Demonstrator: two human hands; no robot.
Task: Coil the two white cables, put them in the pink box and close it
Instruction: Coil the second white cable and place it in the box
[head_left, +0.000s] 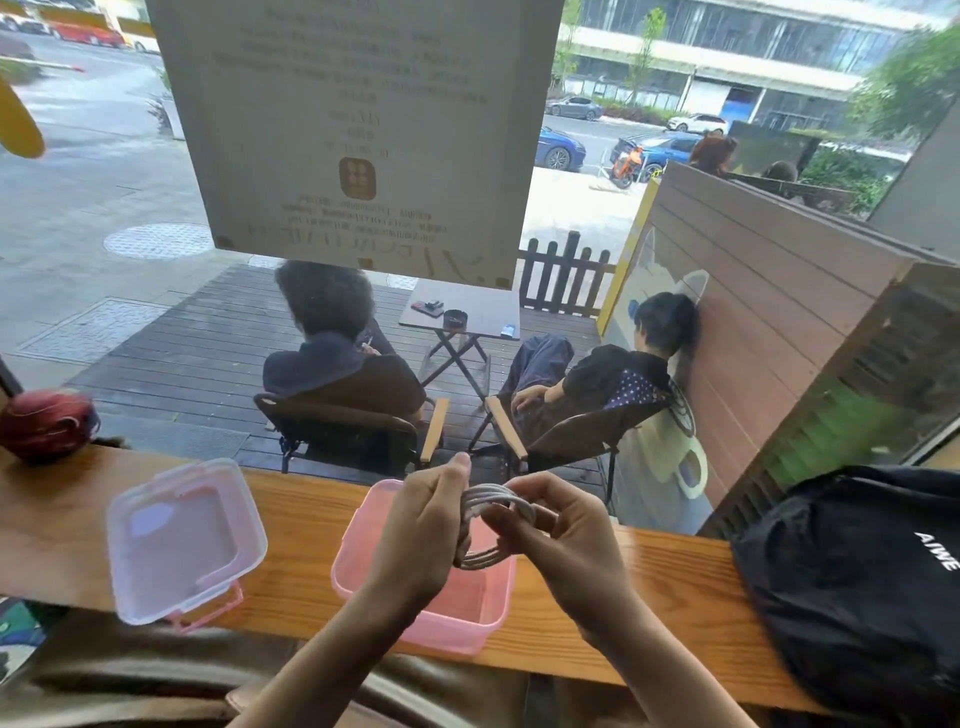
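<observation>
A white cable (485, 506), wound into several loops, is held between both my hands just above the open pink box (457, 613). My left hand (423, 530) pinches the coil's left side with thumb and fingers. My right hand (558, 535) grips its right side, fingers curled through the loops. The pink box stands on the wooden counter (311, 519), directly under the coil; what lies inside it is mostly hidden by my hands. The box's translucent lid (184, 538) with pink clips lies flat on the counter to the left. I see only one cable.
A black bag (857, 571) with white lettering lies on the counter's right end. A dark red round object (47, 423) sits at the far left. A window rises right behind the counter, with two people seated in chairs outside. The counter's near edge runs below the box.
</observation>
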